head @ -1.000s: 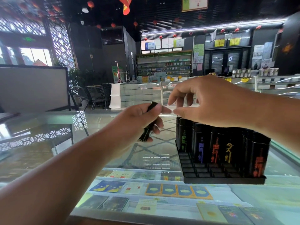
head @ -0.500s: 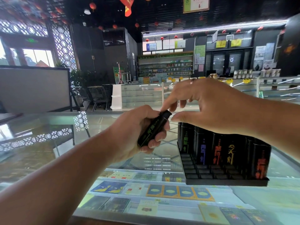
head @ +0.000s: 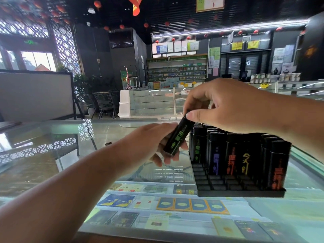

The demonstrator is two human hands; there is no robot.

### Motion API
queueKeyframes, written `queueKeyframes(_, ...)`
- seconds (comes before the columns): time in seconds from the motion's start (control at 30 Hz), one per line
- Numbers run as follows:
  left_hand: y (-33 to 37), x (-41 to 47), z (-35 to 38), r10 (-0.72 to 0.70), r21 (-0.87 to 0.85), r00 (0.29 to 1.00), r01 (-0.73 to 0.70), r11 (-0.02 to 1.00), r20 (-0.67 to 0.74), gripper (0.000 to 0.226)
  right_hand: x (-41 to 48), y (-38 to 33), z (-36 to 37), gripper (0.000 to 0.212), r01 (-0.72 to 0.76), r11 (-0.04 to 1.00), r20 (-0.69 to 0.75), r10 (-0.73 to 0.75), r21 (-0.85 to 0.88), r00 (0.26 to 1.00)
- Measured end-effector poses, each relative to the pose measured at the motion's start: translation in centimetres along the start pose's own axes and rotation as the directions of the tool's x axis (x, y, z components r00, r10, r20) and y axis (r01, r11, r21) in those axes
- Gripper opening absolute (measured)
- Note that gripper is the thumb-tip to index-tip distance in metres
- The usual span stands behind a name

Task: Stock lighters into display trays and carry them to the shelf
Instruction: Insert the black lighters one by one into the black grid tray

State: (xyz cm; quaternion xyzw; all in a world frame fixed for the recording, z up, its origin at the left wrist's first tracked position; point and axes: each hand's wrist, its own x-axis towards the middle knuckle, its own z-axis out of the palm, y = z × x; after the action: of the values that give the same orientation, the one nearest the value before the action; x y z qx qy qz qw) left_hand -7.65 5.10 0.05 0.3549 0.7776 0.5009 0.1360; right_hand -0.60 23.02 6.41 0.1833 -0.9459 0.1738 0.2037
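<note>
The lighter (head: 178,137) is showing a smooth, faintly shiny black plastic body. The tray (head: 236,192) at four o'clock is looking like matt black plastic. The glass counter (head: 108,130) is gleaming, glossy and reflective.

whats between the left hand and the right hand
A black lighter with green print, tilted: the left hand holds its lower end and the right hand pinches its top. The head view shows this.
</note>
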Motion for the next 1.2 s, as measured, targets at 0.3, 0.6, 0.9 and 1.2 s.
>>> queueKeyframes(0.3,-0.4,0.3,0.1,0.069,0.366,0.997,-0.08,0.927,0.043,0.006,-0.2,0.3,-0.4,0.01,-0.031,0.993,0.06,0.038,-0.115,0.997)
queueKeyframes(0.6,-0.9,0.9,1.0,0.139,0.386,0.99,-0.117,0.915,-0.03,0.006,-0.2,0.4,-0.2,0.009,0.019,0.972,0.099,0.005,-0.232,0.995)
queueKeyframes(0.9,-1.1,1.0,1.5,0.153,0.409,0.988,-0.126,0.904,-0.033,0.008,-0.1,0.5,-0.2,0.007,0.041,0.967,0.131,-0.008,-0.253,0.991)
queueKeyframes(1.2,-1.1,1.0,1.4,0.161,0.424,0.986,-0.129,0.896,-0.04,0.008,-0.2,0.2,-0.2,0.011,0.048,0.964,0.123,-0.017,-0.26,0.992)
